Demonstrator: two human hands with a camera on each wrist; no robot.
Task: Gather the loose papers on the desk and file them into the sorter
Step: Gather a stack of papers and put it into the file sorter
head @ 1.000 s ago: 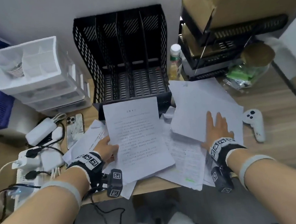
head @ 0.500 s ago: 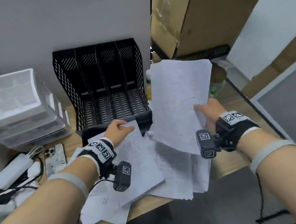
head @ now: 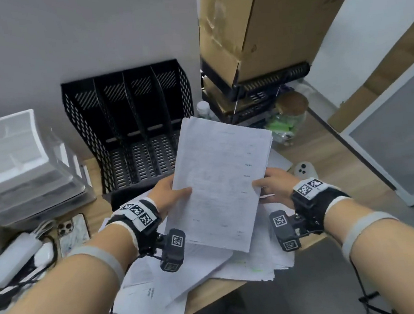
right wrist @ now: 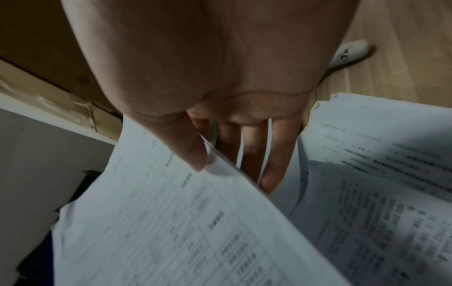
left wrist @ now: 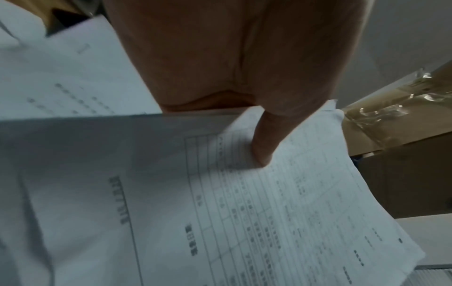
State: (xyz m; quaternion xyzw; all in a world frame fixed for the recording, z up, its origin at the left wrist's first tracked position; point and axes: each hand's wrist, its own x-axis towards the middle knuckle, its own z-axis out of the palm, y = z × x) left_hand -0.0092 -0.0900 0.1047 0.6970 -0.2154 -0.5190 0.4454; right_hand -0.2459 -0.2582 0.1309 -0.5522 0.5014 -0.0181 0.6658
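A stack of white printed papers [head: 223,178] is lifted off the desk in front of the black mesh sorter [head: 132,128], whose slots show no papers. My left hand [head: 171,193] pinches the stack's left edge, thumb on top [left wrist: 264,147]. My right hand [head: 271,183] pinches the right edge, thumb on top and fingers beneath [right wrist: 257,154]. The held stack [right wrist: 171,222] is tilted. More loose papers [head: 187,280] lie spread on the desk below, some hanging over the front edge.
White plastic drawers [head: 20,169] stand left of the sorter. A phone [head: 73,233], chargers and cables lie at front left. Cardboard boxes [head: 251,26] on black trays rise at the right, with a jar [head: 290,113] and a white controller [head: 303,170] on the desk [head: 350,183].
The right hand lifted a stack off the desk and brought it toward the middle. The left hand left its sheet on the desk and took the stack's left edge.
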